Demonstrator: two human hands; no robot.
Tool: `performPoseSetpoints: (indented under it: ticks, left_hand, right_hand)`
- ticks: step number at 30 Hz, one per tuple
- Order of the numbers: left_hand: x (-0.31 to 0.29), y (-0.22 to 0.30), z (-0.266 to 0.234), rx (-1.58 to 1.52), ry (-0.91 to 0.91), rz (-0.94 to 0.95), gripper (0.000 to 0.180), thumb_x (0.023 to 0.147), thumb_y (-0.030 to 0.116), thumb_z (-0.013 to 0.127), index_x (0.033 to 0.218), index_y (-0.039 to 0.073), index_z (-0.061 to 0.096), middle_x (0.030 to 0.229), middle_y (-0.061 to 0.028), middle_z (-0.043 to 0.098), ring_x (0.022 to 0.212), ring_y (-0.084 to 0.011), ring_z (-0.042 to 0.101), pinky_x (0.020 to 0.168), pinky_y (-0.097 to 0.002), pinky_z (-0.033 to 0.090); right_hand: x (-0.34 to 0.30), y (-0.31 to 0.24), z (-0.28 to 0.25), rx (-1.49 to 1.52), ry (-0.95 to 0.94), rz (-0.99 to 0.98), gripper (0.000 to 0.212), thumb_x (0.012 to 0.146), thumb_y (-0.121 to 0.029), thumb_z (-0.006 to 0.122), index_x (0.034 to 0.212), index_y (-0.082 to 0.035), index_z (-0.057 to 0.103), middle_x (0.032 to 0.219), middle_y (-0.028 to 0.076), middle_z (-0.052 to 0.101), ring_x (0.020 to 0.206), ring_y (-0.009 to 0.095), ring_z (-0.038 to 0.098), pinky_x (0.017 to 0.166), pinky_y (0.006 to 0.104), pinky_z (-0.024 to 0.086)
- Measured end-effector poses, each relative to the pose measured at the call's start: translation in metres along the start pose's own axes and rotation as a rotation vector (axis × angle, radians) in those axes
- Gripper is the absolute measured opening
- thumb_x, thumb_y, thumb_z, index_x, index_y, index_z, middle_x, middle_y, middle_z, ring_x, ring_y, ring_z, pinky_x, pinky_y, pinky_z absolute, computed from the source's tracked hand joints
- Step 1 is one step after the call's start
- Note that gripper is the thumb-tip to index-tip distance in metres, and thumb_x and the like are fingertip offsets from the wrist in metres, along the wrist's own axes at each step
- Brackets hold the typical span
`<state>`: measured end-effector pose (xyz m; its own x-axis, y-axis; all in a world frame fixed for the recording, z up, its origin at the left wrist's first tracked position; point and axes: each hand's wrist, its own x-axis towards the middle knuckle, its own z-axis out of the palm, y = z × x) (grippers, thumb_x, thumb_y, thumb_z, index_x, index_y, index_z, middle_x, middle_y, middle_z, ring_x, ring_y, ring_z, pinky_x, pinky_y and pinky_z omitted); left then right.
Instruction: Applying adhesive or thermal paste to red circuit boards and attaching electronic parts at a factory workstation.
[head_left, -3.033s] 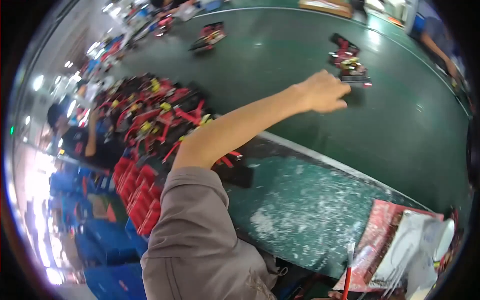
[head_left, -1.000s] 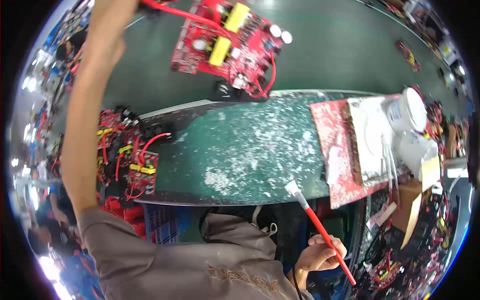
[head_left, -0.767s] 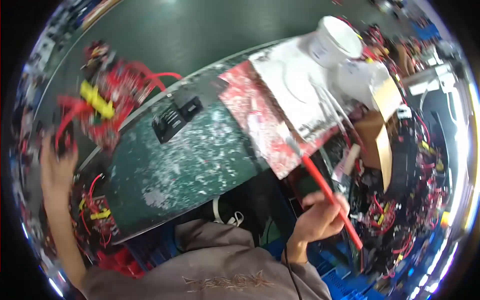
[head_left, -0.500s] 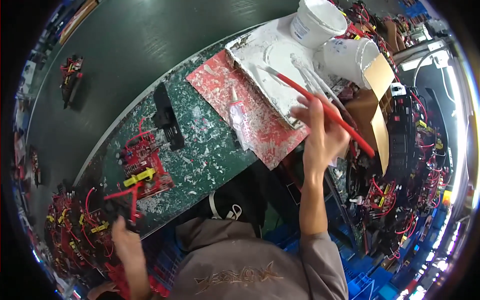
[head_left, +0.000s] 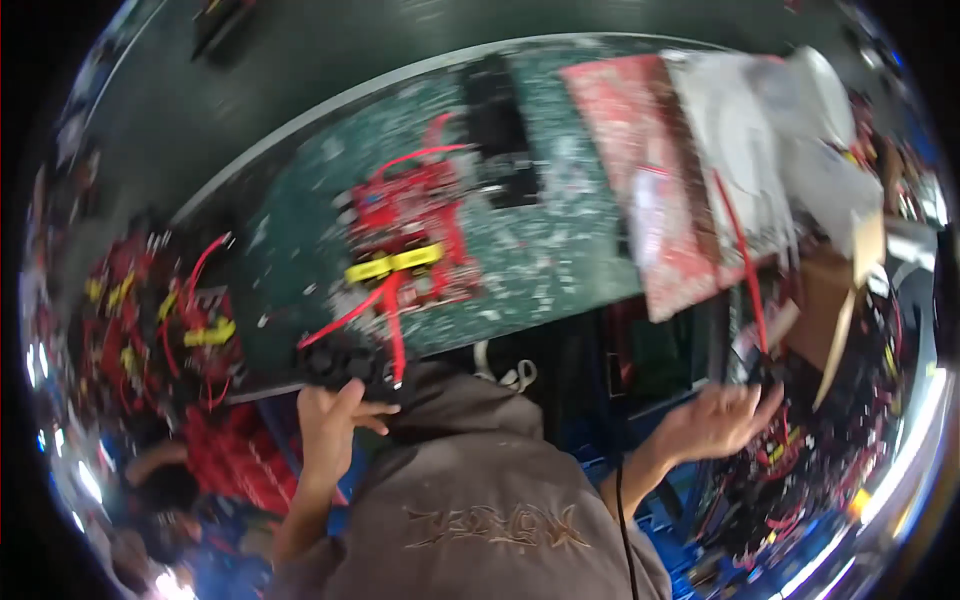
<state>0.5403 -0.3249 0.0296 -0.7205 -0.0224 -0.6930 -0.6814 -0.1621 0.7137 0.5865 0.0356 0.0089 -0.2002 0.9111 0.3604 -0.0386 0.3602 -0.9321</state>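
A red circuit board [head_left: 415,215] with a yellow wrapped component [head_left: 395,262] and red wires lies on the green table [head_left: 560,250]. Its wires run to a black plastic housing [head_left: 345,360] at the table's near edge. My left hand [head_left: 328,425] is at that housing, thumb and fingers closed at its near rim. At the right, my right hand [head_left: 712,422] is off the table with its fingers stretched out, blurred, and nothing clear in them. Just beyond its fingers is the lower end of a red-handled brush [head_left: 742,250], whose other end rests on the white-coated tray [head_left: 715,110].
A black plate [head_left: 500,130] lies beyond the board. A white tube [head_left: 650,215] rests on a red, flecked sheet [head_left: 625,105]. White buckets [head_left: 830,185] and a cardboard box [head_left: 820,310] stand at the right. More red boards [head_left: 120,320] are piled at the left.
My right hand has let go of the brush and come down nearer to me. My left hand stays by the black housing. The whole view has swung, shifting the table's things rightward.
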Motion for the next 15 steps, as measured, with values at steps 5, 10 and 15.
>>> performPoseSetpoints:
  ticks: [5,10,15]
  left_hand:
    - [-0.003,-0.01,-0.006,-0.189,-0.158,-0.121,0.049,0.091,0.019,0.057,0.126,-0.011,0.039,0.107,-0.0204,0.063,0.075,-0.0375,0.07,0.05,-0.036,0.054]
    - [-0.011,-0.027,0.001,-0.421,-0.219,-0.161,0.044,0.096,0.017,0.052,0.132,-0.003,0.037,0.115,-0.02,0.062,0.078,-0.0381,0.069,0.057,-0.0381,0.055]
    - [-0.009,-0.02,-0.004,-0.482,-0.434,-0.115,0.044,0.101,0.033,0.043,0.133,0.003,0.041,0.117,-0.0168,0.063,0.077,-0.0294,0.067,0.054,-0.0398,0.055]
  right_hand:
    - [-0.093,-0.07,0.037,-0.217,-0.608,0.194,0.018,0.089,-0.006,0.056,0.1,0.005,0.065,0.061,0.005,0.058,0.049,0.008,0.047,0.046,0.0202,0.035]
    - [-0.12,-0.082,0.1,-0.2,-1.494,0.093,0.014,0.092,-0.002,0.054,0.097,0.004,0.065,0.077,0.011,0.064,0.062,0.012,0.057,0.057,0.0265,0.045]
    - [-0.123,-0.071,0.116,-0.216,-1.745,0.658,0.029,0.101,-0.018,0.048,0.097,0.003,0.068,0.07,-0.002,0.063,0.064,0.003,0.051,0.05,0.0209,0.035]
